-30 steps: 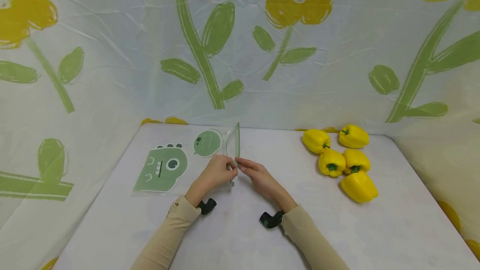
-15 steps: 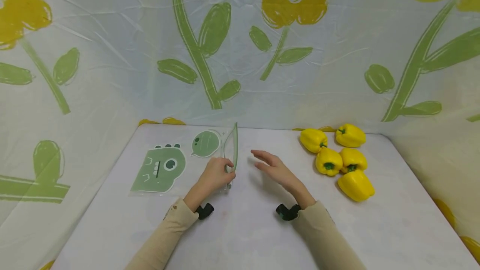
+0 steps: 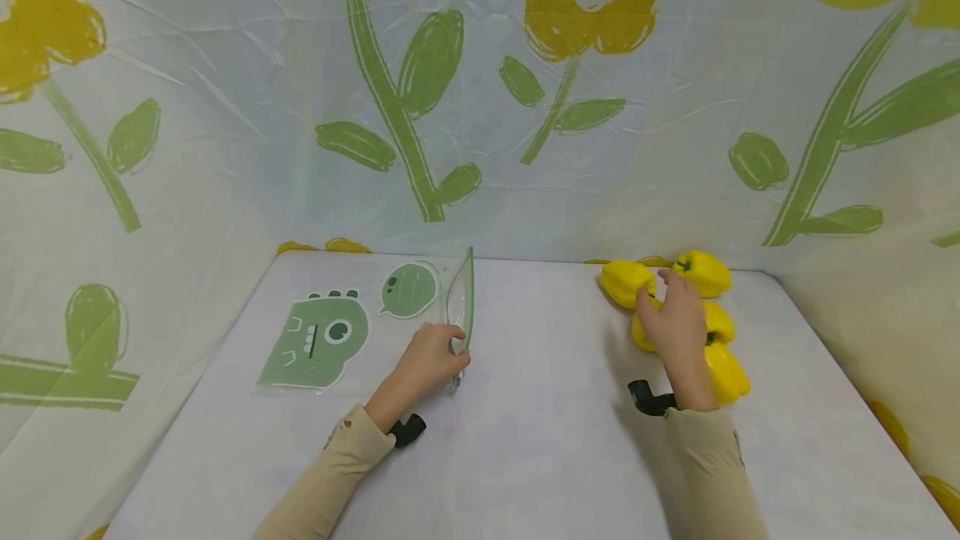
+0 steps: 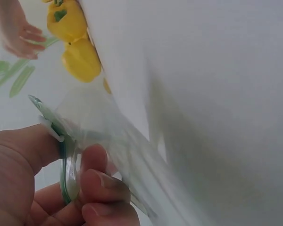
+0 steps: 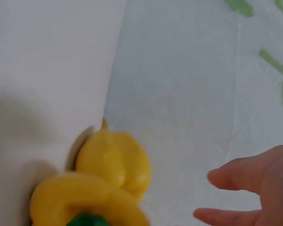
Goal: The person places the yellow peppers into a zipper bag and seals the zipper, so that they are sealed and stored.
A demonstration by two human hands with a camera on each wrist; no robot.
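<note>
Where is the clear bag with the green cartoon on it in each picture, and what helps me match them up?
Head: the clear bag lies left of centre, its right edge held by the left hand.
Left wrist: from left of centre down to the bottom middle, gripped by the fingers.
Right wrist: not in it.
Shared landmark: yellow peppers, right in head, top left in left wrist, bottom left in right wrist.
</note>
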